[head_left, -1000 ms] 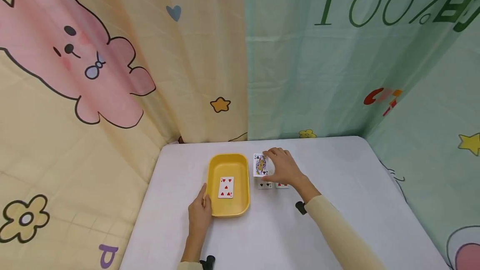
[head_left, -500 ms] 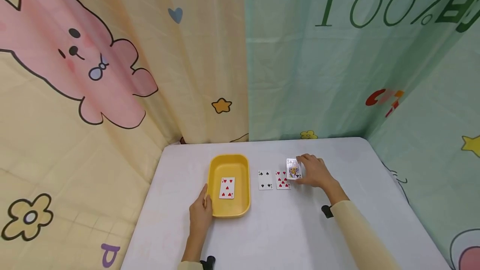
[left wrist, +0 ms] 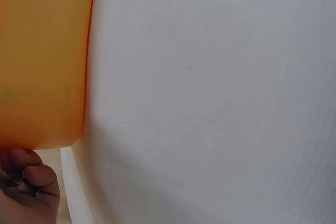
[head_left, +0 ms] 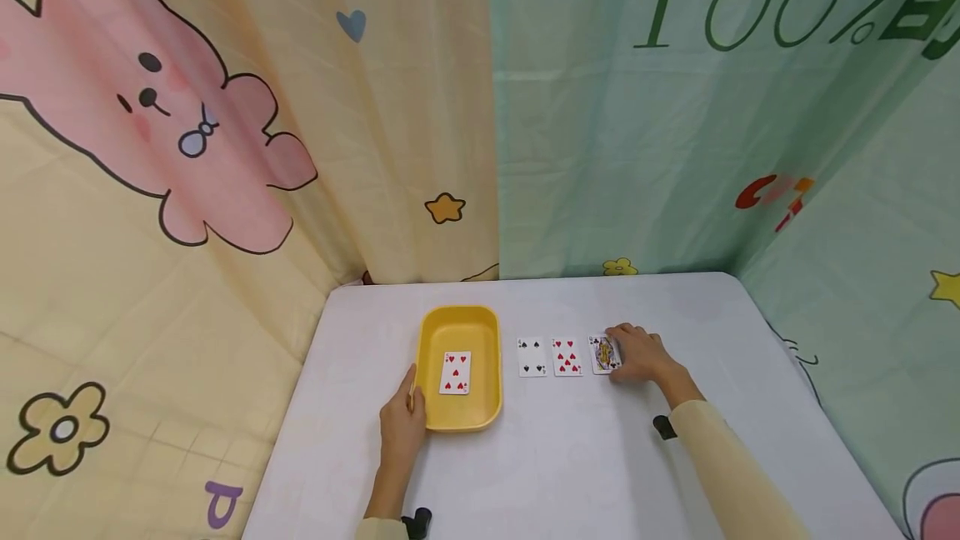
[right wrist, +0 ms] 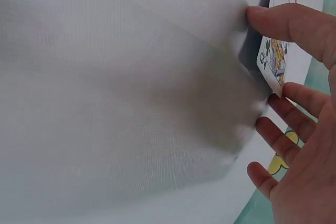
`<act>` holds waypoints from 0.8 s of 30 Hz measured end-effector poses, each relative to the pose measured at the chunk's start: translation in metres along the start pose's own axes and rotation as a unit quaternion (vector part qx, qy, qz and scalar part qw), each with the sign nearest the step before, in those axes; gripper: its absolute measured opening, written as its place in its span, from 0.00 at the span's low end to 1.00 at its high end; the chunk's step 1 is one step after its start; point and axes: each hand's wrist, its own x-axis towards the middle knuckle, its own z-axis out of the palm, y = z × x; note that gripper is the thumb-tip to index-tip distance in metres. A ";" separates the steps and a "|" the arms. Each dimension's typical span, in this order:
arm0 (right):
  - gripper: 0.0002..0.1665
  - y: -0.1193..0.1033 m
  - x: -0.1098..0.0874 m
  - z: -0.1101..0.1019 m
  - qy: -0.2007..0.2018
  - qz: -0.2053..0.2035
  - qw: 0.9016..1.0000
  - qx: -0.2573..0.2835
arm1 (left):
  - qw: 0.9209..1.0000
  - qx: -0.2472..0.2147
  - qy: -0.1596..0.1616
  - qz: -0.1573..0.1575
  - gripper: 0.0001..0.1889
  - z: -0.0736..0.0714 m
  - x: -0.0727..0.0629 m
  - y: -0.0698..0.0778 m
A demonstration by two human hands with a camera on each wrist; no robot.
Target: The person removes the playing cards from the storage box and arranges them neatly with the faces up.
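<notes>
My right hand (head_left: 647, 359) pinches a queen of clubs (head_left: 603, 354) by its edges, with the thumb on one side and the fingers on the other. In the right wrist view the queen of clubs (right wrist: 274, 59) is tilted close over the white table, its shadow beside it. To its left lie a hearts card (head_left: 567, 357) and a spades card (head_left: 532, 357), face up in a row. My left hand (head_left: 402, 426) grips the left side of a yellow tray (head_left: 489, 407). Another hearts card (head_left: 454, 373) lies face up inside that tray.
The white table (head_left: 525, 473) carries the tray and the cards. Cartoon-printed curtains, one cream (head_left: 390, 148) and one green (head_left: 585, 148), hang behind and beside it. A dark wrist strap (head_left: 663, 427) shows at the right sleeve.
My right hand has carried the queen of clubs rightward past the spades and hearts cards, then lowered it to the row's right end. The left hand has stayed on the tray.
</notes>
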 end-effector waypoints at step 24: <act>0.52 -0.007 0.005 0.001 -0.013 -0.006 1.000 0.010 | 1.000 0.000 -0.006 -0.010 0.25 -0.002 -0.001 0.003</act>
